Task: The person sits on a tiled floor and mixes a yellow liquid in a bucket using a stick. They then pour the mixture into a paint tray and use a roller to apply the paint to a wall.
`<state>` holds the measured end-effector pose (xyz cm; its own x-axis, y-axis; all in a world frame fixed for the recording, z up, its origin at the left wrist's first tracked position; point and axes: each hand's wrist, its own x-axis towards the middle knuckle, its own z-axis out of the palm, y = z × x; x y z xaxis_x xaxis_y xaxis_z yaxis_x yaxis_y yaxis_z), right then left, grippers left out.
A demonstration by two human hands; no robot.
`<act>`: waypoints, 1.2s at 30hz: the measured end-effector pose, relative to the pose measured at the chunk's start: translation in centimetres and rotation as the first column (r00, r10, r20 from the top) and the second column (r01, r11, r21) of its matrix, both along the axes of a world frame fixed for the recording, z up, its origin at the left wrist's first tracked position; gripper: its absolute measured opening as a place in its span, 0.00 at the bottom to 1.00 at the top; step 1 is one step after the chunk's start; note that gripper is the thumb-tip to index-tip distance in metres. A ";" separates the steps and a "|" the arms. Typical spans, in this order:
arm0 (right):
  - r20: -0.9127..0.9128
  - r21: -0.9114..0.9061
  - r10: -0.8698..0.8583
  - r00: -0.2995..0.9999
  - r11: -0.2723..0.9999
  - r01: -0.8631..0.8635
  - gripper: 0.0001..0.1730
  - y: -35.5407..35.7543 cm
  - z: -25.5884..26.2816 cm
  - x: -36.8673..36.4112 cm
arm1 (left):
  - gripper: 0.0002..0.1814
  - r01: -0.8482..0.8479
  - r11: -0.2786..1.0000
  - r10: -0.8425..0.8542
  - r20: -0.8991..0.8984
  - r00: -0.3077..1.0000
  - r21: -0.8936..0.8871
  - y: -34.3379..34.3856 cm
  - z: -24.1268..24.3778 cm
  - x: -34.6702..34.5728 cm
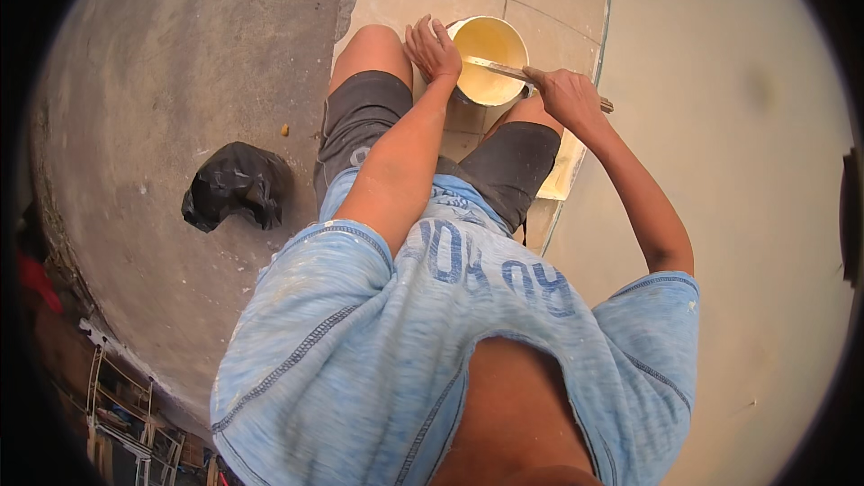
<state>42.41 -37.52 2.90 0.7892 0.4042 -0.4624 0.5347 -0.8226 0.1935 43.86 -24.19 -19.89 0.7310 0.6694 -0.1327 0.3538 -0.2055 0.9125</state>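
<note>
A bucket (491,20) stands between my knees on floor tiles, its inside coated pale yellow, with a pale, paint-like liquid in it. My right hand (572,100) grips a flat wooden stick (503,68) from above. The stick lies slanted across the bucket's mouth with its far end inside, coated in the pale liquid. Its other end (606,105) sticks out past my right hand. At the bucket's left side is my left hand (433,50), fingers stretched and somewhat apart, holding nothing. Its wrist is close against the rim; whether it presses there I cannot tell.
A pale wall (715,148) rises close on the right. Beside my right thigh is a yellow-stained tray or container (565,172), partly hidden. On the concrete floor (223,47) at left sit a black plastic bag (236,182) and a small yellowish lump (285,129). Metal frames (138,432) stand lower left.
</note>
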 end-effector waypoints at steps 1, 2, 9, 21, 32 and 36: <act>0.031 -0.002 -0.013 0.999 1.000 0.013 0.17 -0.3 -0.7 1.0 | 0.24 0.000 1.000 0.000 -0.005 1.000 0.005 -0.2 -0.1 0.0; 0.062 -0.003 -0.025 0.998 1.000 0.026 0.21 -0.6 -1.0 1.5 | 0.24 0.001 1.000 0.000 -0.010 1.000 0.010 -0.5 -0.1 0.0; -0.113 -0.111 0.174 0.978 0.976 -0.187 0.07 -0.1 0.1 0.6 | 0.24 0.006 1.000 -0.005 -0.038 0.999 0.017 -0.2 -0.8 0.0; -0.212 -0.065 0.129 0.969 0.987 -0.146 0.14 1.6 0.6 0.7 | 0.23 -0.074 0.997 0.074 -0.019 0.997 0.030 -0.2 -0.2 -0.1; -0.159 -0.091 -0.028 0.987 0.996 0.013 0.15 0.7 -0.2 0.3 | 0.23 -0.070 0.996 0.072 -0.022 0.997 0.059 -0.4 -0.4 0.3; -0.091 0.042 -0.111 0.990 0.993 0.115 0.20 0.8 0.1 1.1 | 0.23 -0.055 0.998 0.056 -0.019 0.998 0.037 -0.4 0.1 0.1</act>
<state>43.51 -36.69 2.99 0.7876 0.3377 -0.5154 0.4514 -0.8856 0.1095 43.99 -24.57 -19.78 0.6903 0.7132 -0.1218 0.3835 -0.2179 0.8975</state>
